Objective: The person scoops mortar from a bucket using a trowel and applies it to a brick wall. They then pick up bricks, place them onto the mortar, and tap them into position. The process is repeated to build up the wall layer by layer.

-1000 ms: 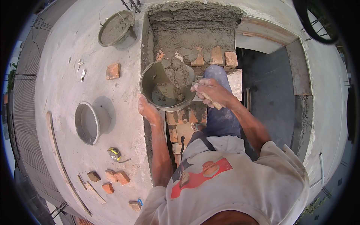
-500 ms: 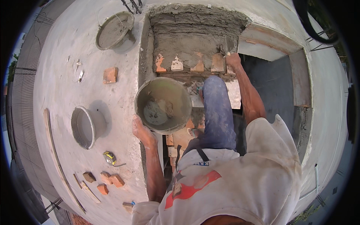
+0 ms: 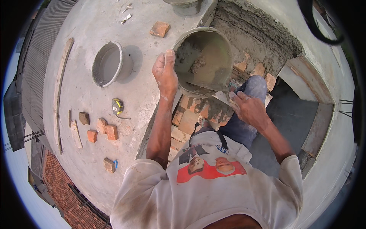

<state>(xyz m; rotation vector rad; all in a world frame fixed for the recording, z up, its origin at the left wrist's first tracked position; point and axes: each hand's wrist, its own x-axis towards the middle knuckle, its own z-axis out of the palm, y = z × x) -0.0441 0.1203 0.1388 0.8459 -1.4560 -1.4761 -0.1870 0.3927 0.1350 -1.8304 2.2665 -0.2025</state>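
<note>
A round mortar bucket [image 3: 219, 47] is tipped so that its inside shows, with wet grey mortar low in it. At its left rim, my left hand [image 3: 166, 74] is closed on the edge, thumb upward. My right hand [image 3: 249, 108] is closed round the handle of a trowel [image 3: 204, 88], whose blade reaches into the bucket along the lower wall. Beyond the bucket, several brick pieces [image 3: 257, 70] sit in a row at the mortar-covered recess; the bucket hides part of that row. My bent knee [image 3: 254, 87] is beside my right hand.
On the concrete slab at left stand a second bucket [image 3: 113, 65] of grey liquid, a tape measure [image 3: 117, 107], loose brick pieces [image 3: 111, 132] and a wooden strip [image 3: 62, 89]. Another bucket [image 3: 183, 2] is cut off at the top. A deep opening [image 3: 291, 114] drops away at right.
My right hand has come down from the brick row to the bucket with the trowel. My left hand remains at the bucket's rim. The whole view has turned and shifted.
</note>
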